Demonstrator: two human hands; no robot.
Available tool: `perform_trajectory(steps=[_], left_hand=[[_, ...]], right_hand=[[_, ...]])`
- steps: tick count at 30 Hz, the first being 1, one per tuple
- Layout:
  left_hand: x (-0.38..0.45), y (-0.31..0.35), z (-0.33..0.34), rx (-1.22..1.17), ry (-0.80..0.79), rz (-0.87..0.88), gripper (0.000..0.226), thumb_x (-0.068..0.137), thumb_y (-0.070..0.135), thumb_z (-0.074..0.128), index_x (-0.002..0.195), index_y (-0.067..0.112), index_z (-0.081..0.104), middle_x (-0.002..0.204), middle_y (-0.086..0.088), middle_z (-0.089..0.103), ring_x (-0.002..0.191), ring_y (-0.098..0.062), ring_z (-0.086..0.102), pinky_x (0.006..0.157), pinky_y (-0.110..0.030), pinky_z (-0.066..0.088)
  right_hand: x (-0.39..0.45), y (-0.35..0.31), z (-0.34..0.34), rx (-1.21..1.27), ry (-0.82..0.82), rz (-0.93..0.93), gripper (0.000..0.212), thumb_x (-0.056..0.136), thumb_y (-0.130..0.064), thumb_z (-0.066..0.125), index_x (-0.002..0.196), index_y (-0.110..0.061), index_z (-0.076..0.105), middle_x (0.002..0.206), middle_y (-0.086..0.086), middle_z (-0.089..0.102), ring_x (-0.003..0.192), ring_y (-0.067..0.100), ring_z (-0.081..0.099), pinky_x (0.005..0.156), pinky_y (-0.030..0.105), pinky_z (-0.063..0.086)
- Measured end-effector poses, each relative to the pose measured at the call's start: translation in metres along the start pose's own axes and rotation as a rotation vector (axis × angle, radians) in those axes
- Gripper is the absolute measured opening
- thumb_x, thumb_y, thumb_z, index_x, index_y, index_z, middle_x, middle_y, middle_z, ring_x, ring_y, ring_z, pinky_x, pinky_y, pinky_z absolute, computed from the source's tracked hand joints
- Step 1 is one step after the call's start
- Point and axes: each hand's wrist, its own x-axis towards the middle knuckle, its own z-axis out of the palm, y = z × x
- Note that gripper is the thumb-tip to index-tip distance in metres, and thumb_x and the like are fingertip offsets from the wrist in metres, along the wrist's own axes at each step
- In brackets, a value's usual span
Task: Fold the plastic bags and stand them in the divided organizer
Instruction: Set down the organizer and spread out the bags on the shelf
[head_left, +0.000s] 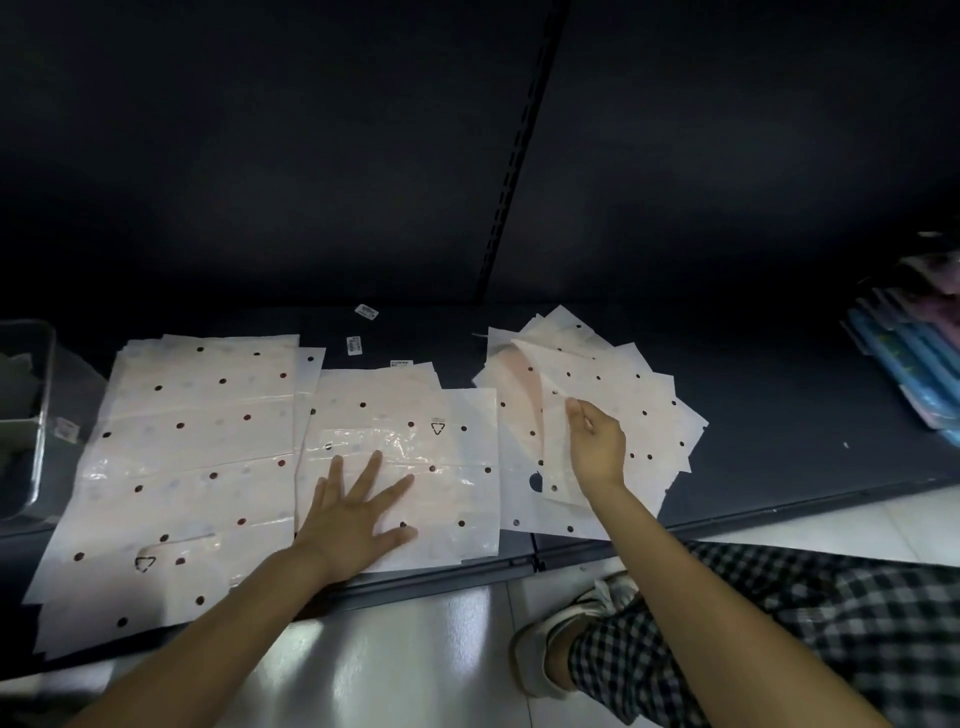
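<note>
Under the flat left hand (353, 525), the middle bag (457, 499).

The left hand (358, 514) lies flat, palm down, fingers straight and spread toward one o'clock, its bare forearm running back toward seven o'clock. The right hand (597, 441) reaches toward eleven o'clock (fingers curled, thumb and fingertips pinching together), forearm trailing toward five o'clock.
</note>
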Motion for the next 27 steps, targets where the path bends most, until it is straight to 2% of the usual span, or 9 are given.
perform_trajectory(steps=[4, 7, 10, 13, 15, 17, 20, 24, 27], left_hand=[[-0.007, 0.017, -0.022, -0.344, 0.306, 0.058, 0.059, 0.088, 0.060, 0.043, 0.142, 0.039, 0.034, 0.158, 0.008, 0.005, 0.145, -0.015, -0.010, 0.115, -0.034, -0.012], [-0.018, 0.037, -0.049, -0.936, 0.362, 0.115, 0.070, 0.078, 0.055, 0.056, 0.142, 0.035, 0.034, 0.146, 0.016, 0.034, 0.135, 0.001, 0.024, 0.112, -0.026, 0.019], [-0.023, 0.041, -0.068, -1.165, 0.380, 0.109, 0.060, 0.079, 0.043, 0.063, 0.133, 0.028, 0.042, 0.122, 0.019, 0.055, 0.114, 0.002, 0.051, 0.094, -0.020, 0.040], [-0.026, 0.023, -0.077, -1.210, 0.543, 0.018, 0.036, 0.086, 0.017, 0.066, 0.120, 0.015, 0.053, 0.110, -0.002, 0.066, 0.105, -0.023, 0.062, 0.082, -0.029, 0.051], [-0.030, -0.001, -0.078, -1.260, 0.602, -0.103, 0.042, 0.089, 0.006, 0.061, 0.128, 0.014, 0.047, 0.118, -0.010, 0.063, 0.111, -0.032, 0.058, 0.084, -0.037, 0.052], [-0.035, -0.033, -0.076, -1.241, 0.637, -0.232, 0.057, 0.091, 0.006, 0.058, 0.142, 0.017, 0.035, 0.135, -0.016, 0.051, 0.124, -0.036, 0.048, 0.097, -0.051, 0.045], [-0.047, -0.087, -0.067, -1.117, 0.660, -0.367, 0.062, 0.091, 0.010, 0.059, 0.145, 0.020, 0.031, 0.140, -0.023, 0.044, 0.128, -0.041, 0.042, 0.099, -0.058, 0.041], [-0.062, -0.130, -0.061, -0.904, 0.672, -0.485, 0.064, 0.089, 0.007, 0.060, 0.146, 0.016, 0.032, 0.137, -0.025, 0.046, 0.122, -0.044, 0.046, 0.099, -0.055, 0.041], [-0.069, -0.152, -0.059, -0.631, 0.667, -0.542, 0.065, 0.088, 0.006, 0.062, 0.145, 0.016, 0.033, 0.129, -0.030, 0.052, 0.112, -0.049, 0.051, 0.091, -0.051, 0.043]], right_hand=[[-0.013, -0.037, 0.023, 0.047, -0.134, -0.098, 0.033, 0.099, -0.028, 0.045, 0.099, -0.006, 0.069, 0.085, 0.004, 0.064, 0.083, 0.018, 0.056, 0.080, 0.029, 0.047], [-0.036, -0.065, 0.052, 0.099, -0.251, -0.128, 0.030, 0.098, -0.029, 0.046, 0.111, -0.011, 0.068, 0.107, 0.009, 0.066, 0.104, 0.022, 0.059, 0.095, 0.031, 0.046], [-0.063, -0.085, 0.077, 0.132, -0.428, -0.187, 0.030, 0.099, -0.027, 0.043, 0.115, -0.015, 0.066, 0.112, 0.001, 0.067, 0.104, 0.015, 0.061, 0.093, 0.024, 0.047], [-0.076, -0.085, 0.093, 0.016, -0.610, -0.245, 0.034, 0.100, -0.030, 0.039, 0.127, -0.023, 0.058, 0.126, -0.002, 0.062, 0.115, 0.015, 0.056, 0.098, 0.027, 0.044], [-0.067, -0.074, 0.091, -0.058, -0.612, -0.233, 0.035, 0.099, -0.029, 0.042, 0.131, -0.020, 0.054, 0.132, 0.000, 0.057, 0.124, 0.018, 0.048, 0.105, 0.030, 0.038], [-0.047, -0.054, 0.078, -0.160, -0.498, -0.190, 0.038, 0.097, -0.027, 0.047, 0.134, -0.017, 0.051, 0.136, 0.002, 0.053, 0.129, 0.020, 0.042, 0.108, 0.030, 0.034], [-0.010, -0.010, 0.043, -0.390, -0.306, -0.118, 0.045, 0.095, -0.026, 0.051, 0.137, -0.010, 0.046, 0.141, 0.007, 0.047, 0.131, 0.026, 0.039, 0.106, 0.032, 0.035], [0.015, 0.033, 0.010, -0.642, -0.143, 0.083, 0.052, 0.091, -0.040, 0.054, 0.135, -0.014, 0.044, 0.137, 0.009, 0.046, 0.125, 0.031, 0.038, 0.093, 0.038, 0.042], [0.016, 0.042, 0.009, -0.739, -0.077, 0.086, 0.037, 0.091, -0.039, 0.056, 0.123, -0.021, 0.057, 0.128, 0.007, 0.050, 0.117, 0.029, 0.043, 0.085, 0.037, 0.044]])
